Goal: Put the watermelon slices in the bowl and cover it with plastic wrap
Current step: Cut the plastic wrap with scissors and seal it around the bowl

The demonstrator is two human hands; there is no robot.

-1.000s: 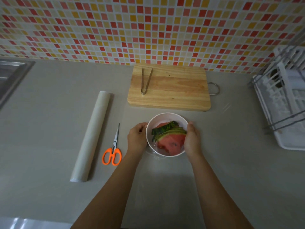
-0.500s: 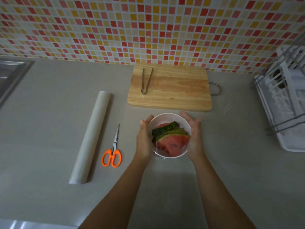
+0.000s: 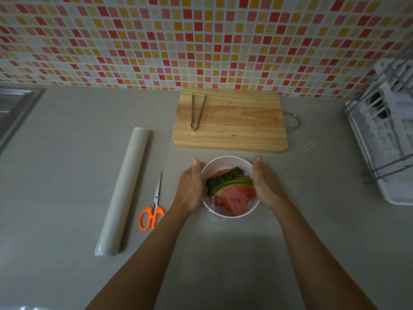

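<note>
No brand, label or writing is showing anywhere legibly. At the far left a steel sink [image 3: 13, 108] is cutting into the grey desk [image 3: 67, 175], which is running back to a wall of small red, orange, yellow and white mosaic tiles [image 3: 201, 41]. A roll of plastic wrap [image 3: 123, 195] is lying lengthwise on the desk, and just right of it orange-handled scissors [image 3: 154, 204] are lying with the blades pointing away. The left hand [image 3: 190, 191] is pressing flat against the left wall of the white bowl [image 3: 225, 163], fingers straight and together. The bowl is sitting on the desk just in front of a wooden cutting board [image 3: 237, 126], on which metal tongs [image 3: 196, 113] are resting near the left end. Inside the bowl the watermelon slices [image 3: 232, 193] are lying stacked, red flesh toward the near side, dark green rind toward the far side; a thin clear film seems to be lying over the bowl and crinkling at its near base. The right hand [image 3: 266, 186] is cupping the bowl's right wall, so the two hands are clamping it between them. At the far right a white dish rack [image 3: 384, 135] is standing.
</note>
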